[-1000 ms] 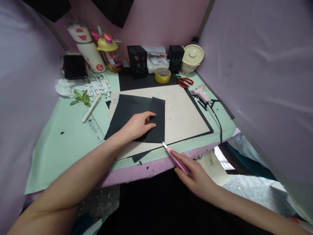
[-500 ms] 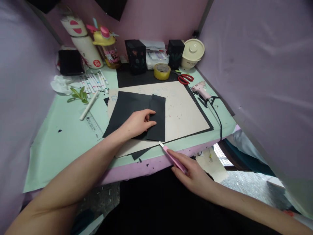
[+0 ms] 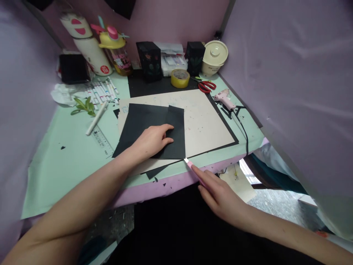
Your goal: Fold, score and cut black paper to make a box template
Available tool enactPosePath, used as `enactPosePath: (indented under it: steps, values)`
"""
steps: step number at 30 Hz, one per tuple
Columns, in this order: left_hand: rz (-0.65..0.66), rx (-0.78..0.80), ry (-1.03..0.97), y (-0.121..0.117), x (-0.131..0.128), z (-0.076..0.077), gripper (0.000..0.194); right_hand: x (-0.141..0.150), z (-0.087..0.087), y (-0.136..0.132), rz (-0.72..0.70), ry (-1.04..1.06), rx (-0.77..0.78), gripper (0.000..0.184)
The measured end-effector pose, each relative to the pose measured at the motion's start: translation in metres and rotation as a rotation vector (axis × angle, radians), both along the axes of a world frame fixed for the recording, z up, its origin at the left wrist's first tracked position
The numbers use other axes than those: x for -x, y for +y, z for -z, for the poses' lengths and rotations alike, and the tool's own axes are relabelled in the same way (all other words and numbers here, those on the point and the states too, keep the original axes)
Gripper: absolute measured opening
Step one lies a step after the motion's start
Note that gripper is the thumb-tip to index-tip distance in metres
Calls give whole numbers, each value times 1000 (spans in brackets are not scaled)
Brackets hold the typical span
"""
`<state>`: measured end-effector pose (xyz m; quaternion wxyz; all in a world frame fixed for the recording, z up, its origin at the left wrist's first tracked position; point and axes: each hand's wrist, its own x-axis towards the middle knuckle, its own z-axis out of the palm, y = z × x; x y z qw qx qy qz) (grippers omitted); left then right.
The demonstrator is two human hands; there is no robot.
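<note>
My left hand [image 3: 154,140] presses down on the black paper [image 3: 146,116], with thumb and forefinger spread apart and the other fingers partly hidden. A narrower black paper strip [image 3: 178,129] lies over the sheet's right side under those fingertips. My right hand [image 3: 217,189] is wrapped round a pink craft knife [image 3: 190,163]. The knife's pale tip meets the lower right corner of the black paper. Beneath the paper is a beige board [image 3: 209,125] with faint marks on it.
Red-handled scissors [image 3: 206,87], yellow tape [image 3: 180,78] and a pink glue gun [image 3: 224,98] lie behind and to the right. A clear ruler [image 3: 103,141], white pen [image 3: 96,118], leaves [image 3: 84,106] and several markers [image 3: 103,92] are at left. Bottles stand behind them.
My right hand has brought the knife tip from just below the paper to its lower right corner. The strip now sits closer to flush with the sheet's lower edge.
</note>
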<state>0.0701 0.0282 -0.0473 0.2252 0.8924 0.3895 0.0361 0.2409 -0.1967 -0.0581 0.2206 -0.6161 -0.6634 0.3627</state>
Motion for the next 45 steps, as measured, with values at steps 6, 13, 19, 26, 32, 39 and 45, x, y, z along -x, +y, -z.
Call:
enactPosePath:
  steps: [6, 13, 19, 26, 32, 39, 45]
  values:
    - [-112, 114, -159, 0, -3, 6, 40, -3, 1, -4, -32, 23, -65, 61]
    - [-124, 142, -175, 1, -3, 4, 41, 2, 6, 3, -52, 66, -51, 62]
    - [-114, 123, -150, 0, -3, 5, 42, 3, 9, 4, -12, 53, -36, 64]
    - [-3, -134, 57, -11, -4, 4, 43, 1, 1, 1, 14, -97, 75, 69]
    - [317, -378, 2, -24, -1, 9, 32, 1, -4, 2, 15, -182, 99, 66]
    - [525, -352, -114, -40, 9, 36, 38, 0, -5, 4, -7, -250, 99, 64]
    - [514, -383, -152, -45, 9, 37, 37, -1, -6, 4, 9, -348, 104, 64]
